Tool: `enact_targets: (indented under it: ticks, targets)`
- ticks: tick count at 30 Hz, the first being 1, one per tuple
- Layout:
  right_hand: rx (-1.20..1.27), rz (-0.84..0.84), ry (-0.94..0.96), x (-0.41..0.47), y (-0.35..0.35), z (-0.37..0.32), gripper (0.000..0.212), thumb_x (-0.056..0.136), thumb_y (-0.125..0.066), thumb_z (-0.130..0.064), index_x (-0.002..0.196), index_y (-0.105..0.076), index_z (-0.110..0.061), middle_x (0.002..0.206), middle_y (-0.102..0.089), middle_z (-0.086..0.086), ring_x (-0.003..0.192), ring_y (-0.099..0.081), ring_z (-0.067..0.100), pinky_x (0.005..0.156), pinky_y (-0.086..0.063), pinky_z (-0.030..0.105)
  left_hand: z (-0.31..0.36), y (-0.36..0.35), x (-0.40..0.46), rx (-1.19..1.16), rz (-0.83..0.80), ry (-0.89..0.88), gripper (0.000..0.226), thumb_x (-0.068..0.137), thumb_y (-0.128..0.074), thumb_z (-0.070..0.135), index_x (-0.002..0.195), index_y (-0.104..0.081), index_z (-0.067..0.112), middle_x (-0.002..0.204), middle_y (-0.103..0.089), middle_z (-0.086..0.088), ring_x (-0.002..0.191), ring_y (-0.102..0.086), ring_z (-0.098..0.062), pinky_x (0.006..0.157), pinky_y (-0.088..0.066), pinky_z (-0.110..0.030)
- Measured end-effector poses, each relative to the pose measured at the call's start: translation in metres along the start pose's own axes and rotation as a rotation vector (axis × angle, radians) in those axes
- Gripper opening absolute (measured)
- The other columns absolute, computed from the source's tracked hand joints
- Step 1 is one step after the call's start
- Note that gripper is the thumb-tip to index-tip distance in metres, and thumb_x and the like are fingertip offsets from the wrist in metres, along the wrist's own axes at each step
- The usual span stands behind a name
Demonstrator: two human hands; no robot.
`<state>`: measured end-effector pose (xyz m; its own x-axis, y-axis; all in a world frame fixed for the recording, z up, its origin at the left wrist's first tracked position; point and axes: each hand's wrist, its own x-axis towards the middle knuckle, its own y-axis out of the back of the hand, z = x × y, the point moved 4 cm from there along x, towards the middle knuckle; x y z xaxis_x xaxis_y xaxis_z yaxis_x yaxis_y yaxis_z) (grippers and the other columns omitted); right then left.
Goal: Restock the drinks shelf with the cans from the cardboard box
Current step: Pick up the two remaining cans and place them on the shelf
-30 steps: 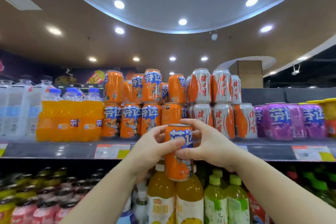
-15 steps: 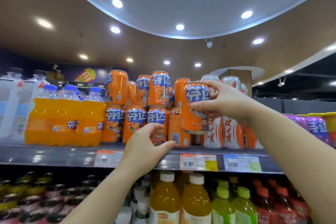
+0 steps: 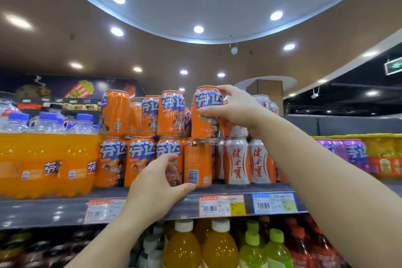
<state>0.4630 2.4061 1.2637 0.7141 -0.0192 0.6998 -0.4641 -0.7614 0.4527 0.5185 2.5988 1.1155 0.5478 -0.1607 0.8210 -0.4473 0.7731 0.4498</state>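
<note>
Up top, orange can (image 3: 205, 113) sits upright on a lower-row can (image 3: 197, 163), right hand (image 3: 236, 109) gripping it, fingers curled round. Left hand (image 3: 156, 187) loosely spread by the shelf (image 3: 54, 209) edge, holding nothing. White cans (image 3: 238, 160) just beside.

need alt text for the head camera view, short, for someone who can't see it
A person's right hand holds an orange can on the top tier of stacked orange cans on a shop drinks shelf, above a lower can turned label-back. The left hand, fingers loosely curled, hovers in front of the bottom row. Orange soda bottles stand left, silver cans right.
</note>
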Motion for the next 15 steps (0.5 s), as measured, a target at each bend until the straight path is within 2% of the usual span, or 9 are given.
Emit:
enact_targets:
  ticks: [3,7,10,15]
  targets:
    - [-0.019,0.052,0.021,0.006,0.007,-0.005,0.07,0.066,-0.087,-0.043,0.121,-0.045,-0.034,0.095,-0.064,-0.015,0.072,-0.07,0.0,0.052,-0.052,0.015,-0.002,-0.004,0.001,0.047,-0.023,0.009,0.081,0.063,-0.077,0.064,0.132,-0.046,0.036,0.091,-0.053,0.025,0.081,-0.051,0.006,0.063,-0.041,-0.013]
    - [-0.079,0.089,0.044,0.017,0.007,-0.005,0.087,0.066,-0.086,-0.047,0.139,-0.044,-0.026,0.098,-0.059,-0.018,0.088,-0.066,0.006,0.07,-0.058,0.025,0.0,-0.01,-0.003,0.147,0.022,0.012,0.083,0.061,-0.078,0.064,0.132,-0.046,0.036,0.104,-0.061,0.016,0.091,-0.058,-0.006,0.07,-0.048,-0.024]
    - [-0.098,0.1,0.031,0.026,-0.001,0.003,0.091,0.066,-0.086,-0.048,0.142,-0.042,-0.026,0.108,-0.06,-0.012,0.097,-0.063,0.009,0.084,-0.059,0.037,0.0,-0.012,-0.002,0.152,0.026,0.014,0.086,0.06,-0.078,0.065,0.133,-0.042,0.038,0.095,-0.058,0.019,0.086,-0.057,-0.005,0.066,-0.045,-0.022]
    - [-0.122,0.107,0.031,0.037,-0.011,0.016,0.095,0.066,-0.085,-0.049,0.145,-0.039,-0.024,0.127,-0.06,-0.004,0.104,-0.061,0.011,0.09,-0.056,0.04,-0.003,-0.01,-0.002,0.101,0.015,0.034,0.096,0.059,-0.08,0.063,0.138,-0.029,0.043,0.084,-0.055,0.021,0.078,-0.056,0.001,0.067,-0.051,-0.026]
